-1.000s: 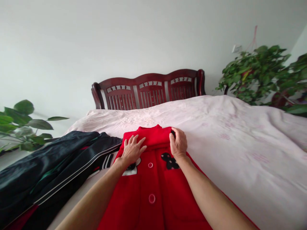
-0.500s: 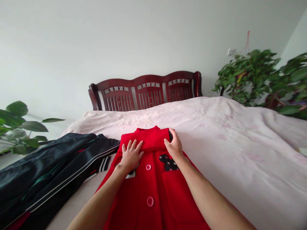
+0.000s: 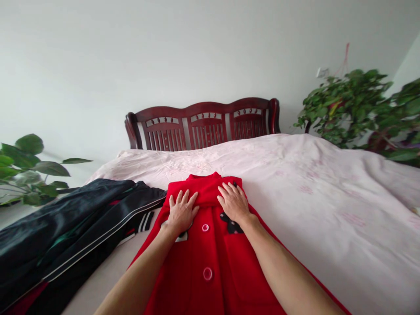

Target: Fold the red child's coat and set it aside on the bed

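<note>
A red coat (image 3: 205,249) with round buttons lies front up on the bed, its collar toward the headboard. A folded red band of cloth, which looks like a sleeve (image 3: 206,192), runs across its chest. My left hand (image 3: 181,212) rests flat on the left part of that band, fingers spread. My right hand (image 3: 234,203) lies on the band's right end, fingers stretched out and slightly apart. Below my right hand a dark dotted patch (image 3: 232,225) shows on the coat. A black and white patch (image 3: 182,237) is partly hidden under my left wrist.
Dark tracksuit clothing (image 3: 82,232) with white stripes lies left of the coat. A pale flowered sheet (image 3: 311,210) covers the bed. Behind stands a dark wooden headboard (image 3: 205,122). Leafy plants grow at the left (image 3: 33,170) and right (image 3: 351,109).
My right hand has let go of the band's right edge and now lies flat on top of it. My left hand stays in place. The view has shifted slightly.
</note>
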### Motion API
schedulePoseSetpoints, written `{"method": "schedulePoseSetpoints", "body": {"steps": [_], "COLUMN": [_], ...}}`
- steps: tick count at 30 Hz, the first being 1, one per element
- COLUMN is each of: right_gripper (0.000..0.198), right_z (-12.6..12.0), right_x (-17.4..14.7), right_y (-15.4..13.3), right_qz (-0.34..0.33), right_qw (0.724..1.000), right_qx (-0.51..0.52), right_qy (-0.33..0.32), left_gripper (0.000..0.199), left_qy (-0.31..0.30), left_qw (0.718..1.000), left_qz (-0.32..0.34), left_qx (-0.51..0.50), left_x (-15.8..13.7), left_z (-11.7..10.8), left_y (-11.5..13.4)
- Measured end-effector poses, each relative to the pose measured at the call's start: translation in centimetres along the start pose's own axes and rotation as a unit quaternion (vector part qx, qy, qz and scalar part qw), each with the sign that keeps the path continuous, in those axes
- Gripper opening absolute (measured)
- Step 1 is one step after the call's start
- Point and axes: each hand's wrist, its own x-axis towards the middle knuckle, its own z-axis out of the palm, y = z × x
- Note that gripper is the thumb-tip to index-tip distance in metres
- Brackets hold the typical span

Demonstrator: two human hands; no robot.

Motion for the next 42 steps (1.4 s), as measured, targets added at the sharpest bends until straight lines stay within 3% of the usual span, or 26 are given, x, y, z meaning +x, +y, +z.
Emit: {"method": "schedulePoseSetpoints", "body": {"steps": [9,13,16,19,22,28,33,37,39,42], "right_gripper": [0.048,0.057,0.063,0.055,0.04,0.061,0.057,0.061,0.063,0.066], "right_z": [1.2,0.8,0.3,-0.5,-1.5,-2.6,-3.3,-3.9,-4.2,-4.8], "right_x": [-0.2,-0.5,-0.6,-0.6,-1.4,-6.3,-8.8,-10.7,-11.8,-13.5], "right_y": [1.0,1.1,1.5,2.1,2.2,-0.3,-2.0,-1.8,-1.5,-1.4], "right_qz": [0.012,0.027,0.041,0.023,-0.003,0.031,0.055,0.058,0.053,0.042], "right_qw": [1.0,0.994,0.987,0.98,0.974,0.981,0.987,0.989,0.989,0.989], "right_qx": [0.009,0.019,0.021,0.021,0.021,-0.009,-0.079,-0.085,-0.084,-0.074], "right_qy": [-0.026,-0.103,-0.157,-0.195,-0.224,-0.191,-0.126,-0.11,-0.108,-0.118], "left_gripper": [0.054,0.052,0.046,0.044,0.044,0.051,0.048,0.051,0.055,0.053], "left_qy": [0.023,0.049,0.027,0.006,0.034,0.002,-0.02,0.005,0.015,-0.024], "left_qw": [0.999,0.999,0.999,0.998,0.998,0.999,0.998,0.995,0.998,0.994], "left_qz": [-0.006,0.021,0.018,-0.002,-0.005,0.022,-0.05,-0.1,-0.049,0.071], "left_qx": [0.023,0.009,-0.026,-0.056,-0.054,-0.049,-0.024,-0.015,-0.033,-0.075], "left_x": [-1.7,-4.5,-6.2,-7.7,-10.0,-15.3,-16.1,-17.1,-18.0,-19.2], "left_z": [-0.5,-0.8,-1.5,-2.7,-3.5,-2.9,-3.8,-4.7,-5.0,-5.2], "left_y": [0.6,0.8,0.1,-1.1,-2.1,-3.0,-2.3,-1.5,-1.3,-1.3]}}
